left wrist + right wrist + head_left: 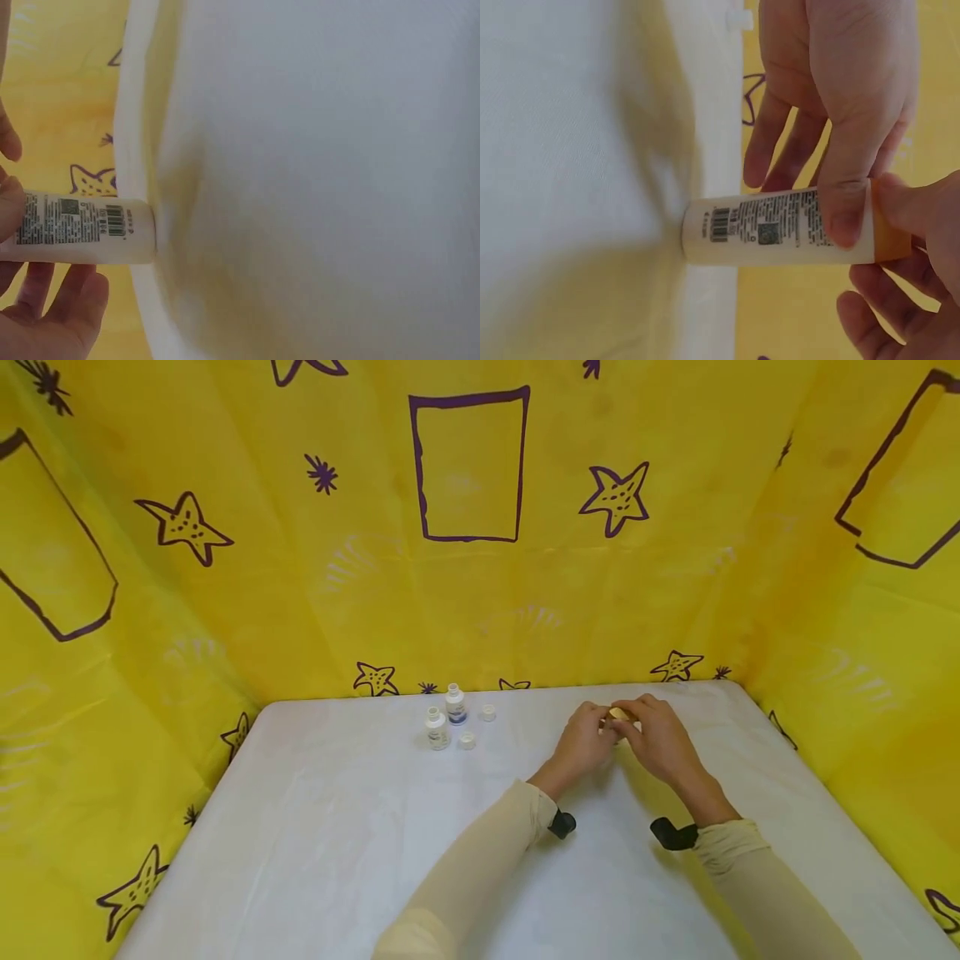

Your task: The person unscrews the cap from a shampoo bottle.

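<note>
A white bottle [780, 225] with printed text and a barcode stands upright at the far right part of the table, its base on the cloth in both wrist views. My left hand [581, 739] grips its body, with the thumb lying across the label in the right wrist view. At the top, my right hand [660, 743] pinches the orange cap [890, 236] between thumb and fingers. The cap sits against the bottle's upper end. In the head view the two hands meet around the bottle and hide most of it.
Two small white bottles [437, 731] with bare necks stand left of the hands at the back. Two white caps, a nearer cap [467, 741] and a farther cap [488, 712], lie beside them. Yellow patterned cloth [472, 610] walls the white table [337, 843] at the back and sides.
</note>
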Action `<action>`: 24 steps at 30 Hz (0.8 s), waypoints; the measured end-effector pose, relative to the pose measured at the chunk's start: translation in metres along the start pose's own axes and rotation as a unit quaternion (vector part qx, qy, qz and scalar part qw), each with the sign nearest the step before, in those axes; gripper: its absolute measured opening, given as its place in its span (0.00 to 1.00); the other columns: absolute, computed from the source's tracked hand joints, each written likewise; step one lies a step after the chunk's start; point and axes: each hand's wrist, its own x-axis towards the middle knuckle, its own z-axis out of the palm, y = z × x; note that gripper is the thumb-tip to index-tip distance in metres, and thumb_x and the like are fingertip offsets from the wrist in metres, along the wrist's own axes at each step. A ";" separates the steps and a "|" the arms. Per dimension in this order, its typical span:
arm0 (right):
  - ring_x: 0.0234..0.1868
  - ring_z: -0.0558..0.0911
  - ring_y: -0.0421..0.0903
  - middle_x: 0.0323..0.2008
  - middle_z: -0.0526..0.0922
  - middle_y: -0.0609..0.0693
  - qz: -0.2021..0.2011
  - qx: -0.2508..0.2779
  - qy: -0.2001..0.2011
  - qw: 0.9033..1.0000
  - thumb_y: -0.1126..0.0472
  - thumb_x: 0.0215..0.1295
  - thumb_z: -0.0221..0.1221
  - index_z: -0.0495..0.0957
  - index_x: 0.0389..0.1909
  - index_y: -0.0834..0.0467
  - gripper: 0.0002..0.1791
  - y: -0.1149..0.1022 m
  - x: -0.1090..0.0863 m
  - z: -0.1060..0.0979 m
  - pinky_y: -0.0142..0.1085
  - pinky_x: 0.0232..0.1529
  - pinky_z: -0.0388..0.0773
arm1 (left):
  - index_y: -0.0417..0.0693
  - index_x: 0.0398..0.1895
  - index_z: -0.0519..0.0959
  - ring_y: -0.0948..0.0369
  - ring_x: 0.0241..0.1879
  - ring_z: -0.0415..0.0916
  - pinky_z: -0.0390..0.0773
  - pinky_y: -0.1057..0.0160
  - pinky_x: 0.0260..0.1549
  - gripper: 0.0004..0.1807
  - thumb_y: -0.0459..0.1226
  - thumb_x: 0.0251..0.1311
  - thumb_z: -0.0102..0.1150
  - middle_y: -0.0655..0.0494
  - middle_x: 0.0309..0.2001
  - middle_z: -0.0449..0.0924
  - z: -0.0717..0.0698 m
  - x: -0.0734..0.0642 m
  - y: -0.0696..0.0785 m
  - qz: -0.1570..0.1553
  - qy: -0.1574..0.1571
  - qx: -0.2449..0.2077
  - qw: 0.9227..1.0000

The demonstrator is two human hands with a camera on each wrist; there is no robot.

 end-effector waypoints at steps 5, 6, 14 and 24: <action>0.41 0.77 0.58 0.40 0.82 0.61 0.001 0.026 0.013 1.000 0.62 0.68 0.64 0.83 0.54 0.65 0.16 -0.013 0.006 0.009 0.47 0.42 0.73 | 0.50 0.59 0.78 0.61 0.48 0.78 0.79 0.66 0.49 0.15 0.45 0.76 0.53 0.56 0.52 0.82 -0.014 -0.001 -0.009 0.021 -0.012 0.031 0.999; 0.41 0.77 0.58 0.40 0.82 0.61 0.001 0.032 0.018 0.999 0.62 0.68 0.65 0.83 0.53 0.65 0.16 -0.016 0.007 0.011 0.46 0.41 0.73 | 0.50 0.60 0.78 0.61 0.48 0.79 0.79 0.66 0.50 0.16 0.45 0.76 0.53 0.56 0.53 0.83 -0.016 -0.002 -0.011 0.024 -0.012 0.032 0.999; 0.43 0.79 0.61 0.42 0.81 0.64 0.014 0.078 0.030 0.996 0.61 0.70 0.64 0.81 0.56 0.68 0.19 -0.037 0.016 0.020 0.53 0.45 0.81 | 0.51 0.59 0.77 0.65 0.46 0.77 0.79 0.68 0.51 0.16 0.47 0.76 0.53 0.57 0.52 0.84 -0.039 -0.006 -0.025 0.031 -0.015 -0.003 0.999; 0.44 0.83 0.56 0.46 0.83 0.60 -0.022 0.117 0.006 0.993 0.59 0.70 0.64 0.82 0.56 0.64 0.18 -0.054 0.021 0.021 0.50 0.45 0.82 | 0.54 0.53 0.75 0.62 0.37 0.74 0.75 0.68 0.36 0.17 0.53 0.72 0.55 0.59 0.38 0.77 -0.076 -0.027 -0.037 0.016 -0.063 -0.027 0.998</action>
